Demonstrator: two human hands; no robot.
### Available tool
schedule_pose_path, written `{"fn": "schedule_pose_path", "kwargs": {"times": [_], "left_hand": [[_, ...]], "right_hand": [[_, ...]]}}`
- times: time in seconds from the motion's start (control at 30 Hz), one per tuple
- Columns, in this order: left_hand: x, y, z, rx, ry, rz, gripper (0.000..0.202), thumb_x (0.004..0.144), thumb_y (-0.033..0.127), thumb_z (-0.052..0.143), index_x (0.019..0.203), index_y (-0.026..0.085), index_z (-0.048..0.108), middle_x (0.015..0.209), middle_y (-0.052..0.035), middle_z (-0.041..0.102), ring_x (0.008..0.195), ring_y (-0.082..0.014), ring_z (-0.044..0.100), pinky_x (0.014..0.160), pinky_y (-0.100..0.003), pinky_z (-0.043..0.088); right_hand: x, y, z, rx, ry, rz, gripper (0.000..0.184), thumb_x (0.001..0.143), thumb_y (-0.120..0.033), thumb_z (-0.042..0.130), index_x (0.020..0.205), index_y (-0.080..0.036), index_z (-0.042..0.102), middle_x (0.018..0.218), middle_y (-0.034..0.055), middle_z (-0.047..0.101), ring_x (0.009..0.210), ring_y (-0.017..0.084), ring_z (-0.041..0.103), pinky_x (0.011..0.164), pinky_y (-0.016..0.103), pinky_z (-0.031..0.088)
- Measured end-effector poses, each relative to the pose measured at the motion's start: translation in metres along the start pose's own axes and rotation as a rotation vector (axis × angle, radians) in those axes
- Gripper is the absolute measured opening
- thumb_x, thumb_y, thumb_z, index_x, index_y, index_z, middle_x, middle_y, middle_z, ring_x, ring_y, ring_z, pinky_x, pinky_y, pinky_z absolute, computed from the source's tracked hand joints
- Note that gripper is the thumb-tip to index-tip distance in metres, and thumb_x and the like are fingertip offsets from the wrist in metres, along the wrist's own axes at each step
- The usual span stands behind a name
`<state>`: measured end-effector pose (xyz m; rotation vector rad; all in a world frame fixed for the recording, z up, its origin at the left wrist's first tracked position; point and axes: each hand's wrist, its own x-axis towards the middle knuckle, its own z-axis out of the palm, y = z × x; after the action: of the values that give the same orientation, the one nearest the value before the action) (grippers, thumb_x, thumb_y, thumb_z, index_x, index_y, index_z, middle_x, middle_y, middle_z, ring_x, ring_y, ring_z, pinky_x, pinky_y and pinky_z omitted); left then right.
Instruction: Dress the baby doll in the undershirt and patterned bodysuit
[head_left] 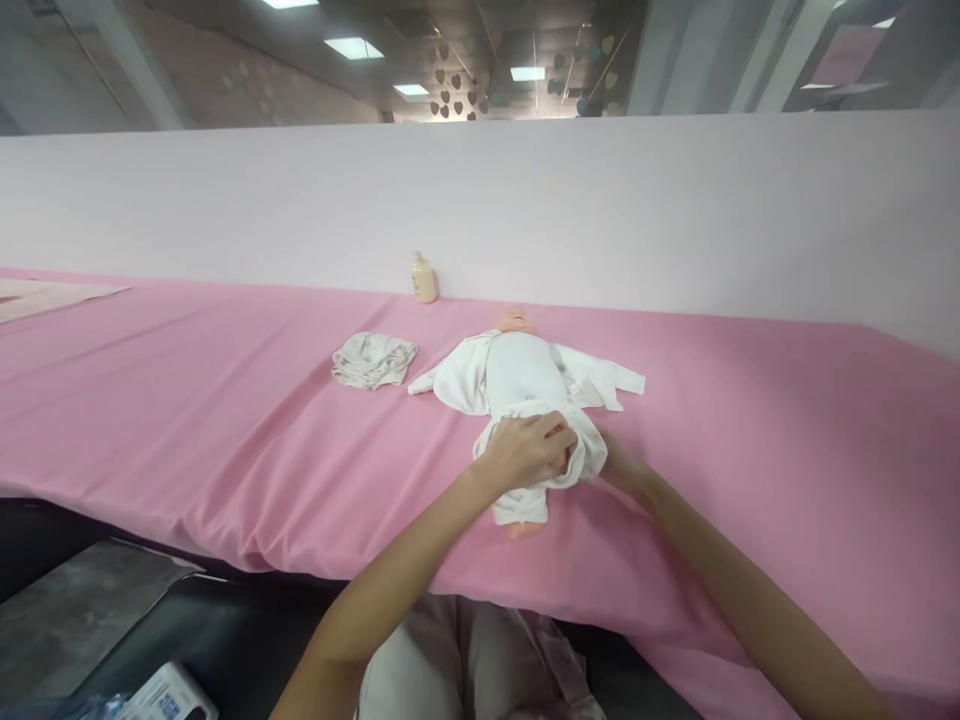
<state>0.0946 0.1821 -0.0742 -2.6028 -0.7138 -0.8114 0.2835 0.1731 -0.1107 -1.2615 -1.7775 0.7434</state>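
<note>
A baby doll (516,321) lies on its back on the pink cloth, its head toward the wall. It wears a white long-sleeved top (525,365) with the sleeves spread out to both sides. White baby pants (519,505) are around its lower body, and one bare foot (525,530) sticks out toward me. My left hand (529,447) is closed on the bunched fabric of the pants, fingers curled. At the right side of the same bunched fabric is my right hand (619,462), its fingers hidden behind the cloth.
The pink cloth (247,420) covers the long table. Left of the doll lies a folded off-white cloth (373,360). A cream pump bottle (424,279) stands against the white wall (480,210). Beyond the table's front edge are black seats (225,635) and a white packet (169,695).
</note>
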Motion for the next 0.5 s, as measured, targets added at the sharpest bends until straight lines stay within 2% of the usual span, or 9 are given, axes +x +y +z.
{"fn": "schedule_pose_path", "kwargs": {"times": [0.07, 0.13, 0.17, 0.23, 0.37, 0.43, 0.5], "left_hand": [[-0.001, 0.001, -0.001, -0.047, 0.008, 0.041, 0.021, 0.08, 0.016, 0.043, 0.081, 0.021, 0.063, 0.084, -0.0001, 0.064, 0.062, -0.01, 0.053, 0.046, -0.026, 0.023], [-0.001, 0.002, -0.003, -0.136, -0.03, 0.069, 0.022, 0.08, 0.015, 0.044, 0.082, 0.023, 0.064, 0.088, 0.0006, 0.064, 0.067, -0.0095, 0.055, 0.048, -0.025, 0.026], [-0.001, 0.002, -0.005, -0.197, -0.061, 0.067, 0.021, 0.079, 0.015, 0.046, 0.083, 0.024, 0.065, 0.09, 0.0012, 0.065, 0.069, -0.0095, 0.056, 0.049, -0.024, 0.028], [-0.001, 0.002, -0.009, -0.352, -0.139, 0.042, 0.022, 0.075, 0.014, 0.05, 0.086, 0.025, 0.066, 0.094, 0.0022, 0.065, 0.074, -0.0099, 0.058, 0.052, -0.023, 0.032], [0.0, 0.003, -0.021, -0.673, -0.322, 0.021, 0.039, 0.067, 0.004, 0.051, 0.096, 0.025, 0.066, 0.093, 0.0031, 0.067, 0.082, -0.0116, 0.06, 0.065, -0.02, 0.04], [0.0, 0.005, -0.027, -0.771, -0.408, 0.025, 0.047, 0.067, 0.003, 0.051, 0.106, 0.028, 0.063, 0.097, 0.0043, 0.068, 0.085, -0.0122, 0.061, 0.071, -0.021, 0.042], [-0.001, 0.005, -0.033, -0.851, -0.461, 0.024, 0.048, 0.07, 0.009, 0.055, 0.113, 0.03, 0.06, 0.097, 0.004, 0.069, 0.081, -0.0121, 0.061, 0.071, -0.021, 0.042]], "right_hand": [[0.001, -0.002, -0.008, 0.319, -0.155, 0.128, 0.043, 0.089, -0.039, 0.029, 0.08, -0.014, 0.064, 0.072, 0.0065, 0.062, 0.063, 0.017, 0.057, 0.063, 0.034, 0.049], [0.003, -0.003, -0.014, 0.538, -0.256, 0.269, 0.038, 0.084, -0.044, 0.039, 0.08, -0.015, 0.062, 0.071, 0.0063, 0.062, 0.062, 0.017, 0.056, 0.062, 0.033, 0.047], [0.005, -0.002, -0.017, 0.558, -0.271, 0.313, 0.035, 0.081, -0.046, 0.046, 0.081, -0.015, 0.061, 0.072, 0.0058, 0.061, 0.062, 0.017, 0.055, 0.061, 0.032, 0.046], [0.011, 0.003, -0.02, 0.546, -0.27, 0.342, 0.034, 0.075, -0.048, 0.057, 0.084, -0.015, 0.06, 0.076, 0.0059, 0.062, 0.065, 0.016, 0.055, 0.061, 0.029, 0.045], [0.023, 0.02, -0.022, 0.519, -0.138, 0.309, 0.038, 0.073, -0.052, 0.059, 0.085, -0.015, 0.057, 0.083, 0.0068, 0.062, 0.074, 0.017, 0.056, 0.069, 0.03, 0.046], [0.025, 0.026, -0.019, 0.363, -0.062, 0.286, 0.037, 0.072, -0.051, 0.059, 0.083, -0.015, 0.056, 0.082, 0.0052, 0.061, 0.073, 0.016, 0.054, 0.066, 0.029, 0.044], [0.025, 0.028, -0.014, 0.129, 0.033, 0.214, 0.033, 0.075, -0.048, 0.055, 0.081, -0.016, 0.055, 0.077, 0.0033, 0.06, 0.069, 0.016, 0.052, 0.061, 0.028, 0.042]]}}
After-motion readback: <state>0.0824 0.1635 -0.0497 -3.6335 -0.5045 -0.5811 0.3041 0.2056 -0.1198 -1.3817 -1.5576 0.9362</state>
